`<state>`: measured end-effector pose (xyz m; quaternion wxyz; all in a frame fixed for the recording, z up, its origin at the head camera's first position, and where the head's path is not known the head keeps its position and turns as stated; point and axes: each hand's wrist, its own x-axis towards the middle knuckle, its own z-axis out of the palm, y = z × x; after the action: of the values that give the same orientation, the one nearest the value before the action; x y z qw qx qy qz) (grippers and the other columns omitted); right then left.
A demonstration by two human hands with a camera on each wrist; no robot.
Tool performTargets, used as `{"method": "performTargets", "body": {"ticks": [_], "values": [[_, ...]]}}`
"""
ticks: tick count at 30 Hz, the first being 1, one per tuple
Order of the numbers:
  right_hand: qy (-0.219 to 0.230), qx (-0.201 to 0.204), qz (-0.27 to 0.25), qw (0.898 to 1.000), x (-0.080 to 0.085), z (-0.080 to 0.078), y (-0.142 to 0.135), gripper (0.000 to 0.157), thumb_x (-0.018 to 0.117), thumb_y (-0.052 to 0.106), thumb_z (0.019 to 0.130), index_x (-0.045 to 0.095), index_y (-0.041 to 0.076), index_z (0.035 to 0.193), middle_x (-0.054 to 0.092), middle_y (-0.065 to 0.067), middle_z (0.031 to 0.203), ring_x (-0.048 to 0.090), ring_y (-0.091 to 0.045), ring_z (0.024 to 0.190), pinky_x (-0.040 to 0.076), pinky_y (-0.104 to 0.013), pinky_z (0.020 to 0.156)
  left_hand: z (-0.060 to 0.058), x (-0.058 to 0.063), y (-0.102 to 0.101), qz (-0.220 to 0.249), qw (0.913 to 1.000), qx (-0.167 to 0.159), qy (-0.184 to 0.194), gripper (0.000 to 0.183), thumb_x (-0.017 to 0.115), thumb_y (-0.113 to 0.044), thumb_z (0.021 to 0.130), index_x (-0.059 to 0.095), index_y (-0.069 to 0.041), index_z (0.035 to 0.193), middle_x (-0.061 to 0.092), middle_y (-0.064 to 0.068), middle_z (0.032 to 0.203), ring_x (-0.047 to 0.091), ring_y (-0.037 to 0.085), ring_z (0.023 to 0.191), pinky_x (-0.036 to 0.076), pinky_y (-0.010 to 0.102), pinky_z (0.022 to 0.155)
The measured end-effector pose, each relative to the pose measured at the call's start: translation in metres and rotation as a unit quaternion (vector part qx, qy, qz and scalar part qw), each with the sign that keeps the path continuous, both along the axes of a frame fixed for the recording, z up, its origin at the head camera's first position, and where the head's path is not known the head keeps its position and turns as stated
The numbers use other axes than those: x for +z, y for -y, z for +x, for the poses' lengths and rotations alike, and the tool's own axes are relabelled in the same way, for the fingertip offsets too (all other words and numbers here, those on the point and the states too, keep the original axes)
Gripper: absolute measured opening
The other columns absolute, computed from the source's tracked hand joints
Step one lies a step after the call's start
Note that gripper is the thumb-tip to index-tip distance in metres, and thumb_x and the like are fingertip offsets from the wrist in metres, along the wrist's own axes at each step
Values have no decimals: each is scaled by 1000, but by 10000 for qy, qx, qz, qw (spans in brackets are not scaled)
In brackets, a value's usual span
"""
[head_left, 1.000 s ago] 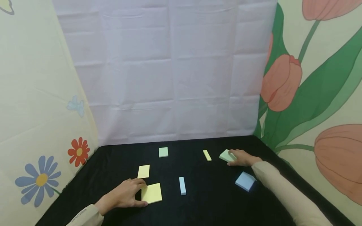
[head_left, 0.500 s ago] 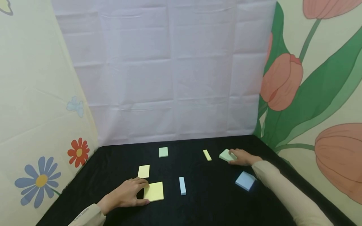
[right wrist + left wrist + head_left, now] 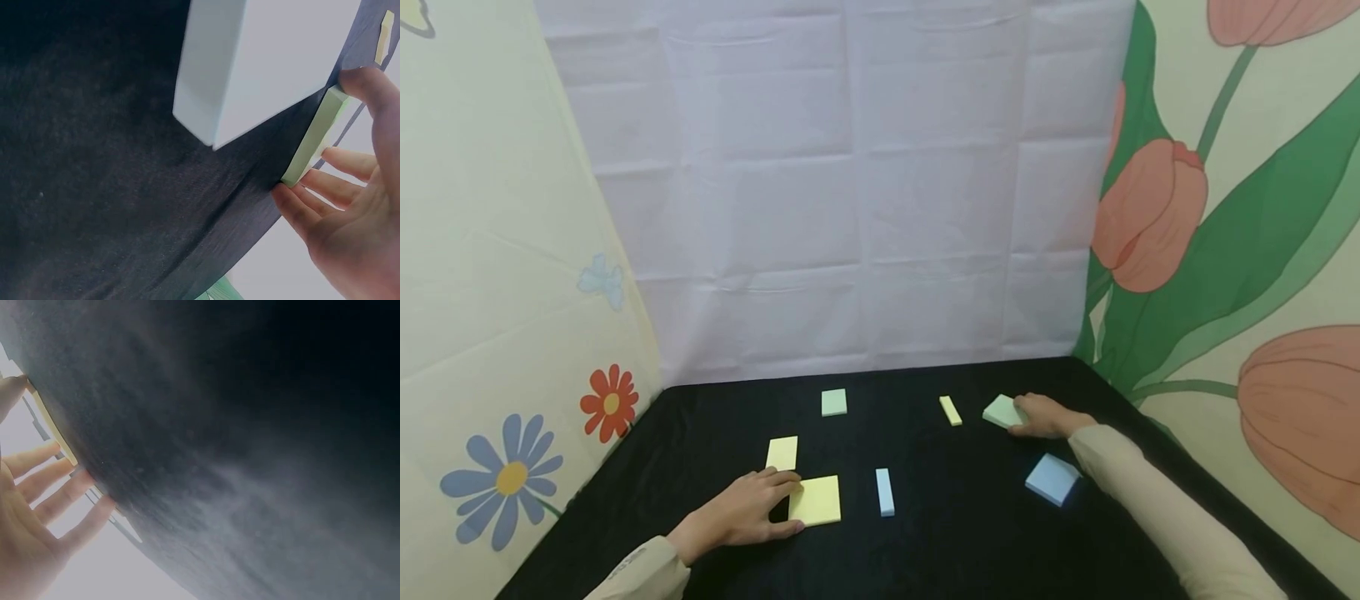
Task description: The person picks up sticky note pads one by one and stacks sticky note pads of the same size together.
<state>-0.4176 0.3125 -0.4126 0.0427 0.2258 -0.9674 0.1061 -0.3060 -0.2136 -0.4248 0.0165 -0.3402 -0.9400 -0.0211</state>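
At the front left in the head view, my left hand [image 3: 747, 507] holds a large yellow sticky note pad [image 3: 817, 500] by its near and far edges, thumb on the near side. In the left wrist view the pad [image 3: 53, 425] shows edge-on between thumb and fingers, flat on the cloth. My right hand [image 3: 1047, 416] grips a thick green sticky note pad [image 3: 1002, 412] at the back right. The right wrist view shows the thumb at one end of that pad [image 3: 315, 134] and fingers at the other. A thick blue sticky note pad [image 3: 1052, 479] lies under the right forearm's near side.
A smaller yellow pad [image 3: 782, 452] lies just beyond the left hand. Further back sits a small green pad [image 3: 833, 402]. A narrow blue pad [image 3: 885, 492] and a narrow yellow pad [image 3: 951, 410] lie between the hands on the black cloth [image 3: 955, 533]. Fabric backdrops surround the table.
My left hand has slid the large yellow pad a little to the right and away from me, turning it straighter. The right hand and its green pad have hardly moved.
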Motion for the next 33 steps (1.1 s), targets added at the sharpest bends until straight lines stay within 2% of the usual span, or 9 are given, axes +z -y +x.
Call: {"method": "performTargets", "body": {"ticks": [4, 10, 21, 33], "values": [[-45, 37, 33, 10000, 0, 1, 0, 38, 76, 23, 82, 58, -6, 97, 53, -11, 84, 50, -24, 75, 44, -39, 69, 1, 0, 2, -30, 10000, -20, -47, 74, 49, -69, 92, 63, -8, 131, 58, 5, 134, 54, 27, 120, 45, 50, 95], [117, -18, 5, 9999, 3, 3, -1, 44, 77, 25, 84, 59, -9, 104, 55, -12, 86, 50, -23, 76, 44, -39, 69, 2, 1, 4, 52, 10000, -76, -4, 74, 50, -69, 92, 62, -8, 132, 57, 6, 135, 54, 27, 121, 45, 51, 95], [290, -57, 11, 9996, 7, 2, 0, 47, 77, 27, 85, 59, -10, 108, 57, -12, 89, 50, -23, 77, 43, -39, 70, 1, -1, 9, 120, 9999, 2, 76, 71, 51, -67, 92, 62, -8, 132, 57, 5, 134, 52, 27, 123, 44, 51, 96], [178, -89, -11, 9998, 7, 6, 1, 47, 78, 27, 84, 59, -9, 107, 56, -12, 88, 50, -24, 77, 43, -39, 69, 2, 1, 6, 36, 9998, -119, 125, 71, 48, -67, 94, 60, -10, 135, 54, 6, 139, 51, 28, 123, 44, 51, 96]]}}
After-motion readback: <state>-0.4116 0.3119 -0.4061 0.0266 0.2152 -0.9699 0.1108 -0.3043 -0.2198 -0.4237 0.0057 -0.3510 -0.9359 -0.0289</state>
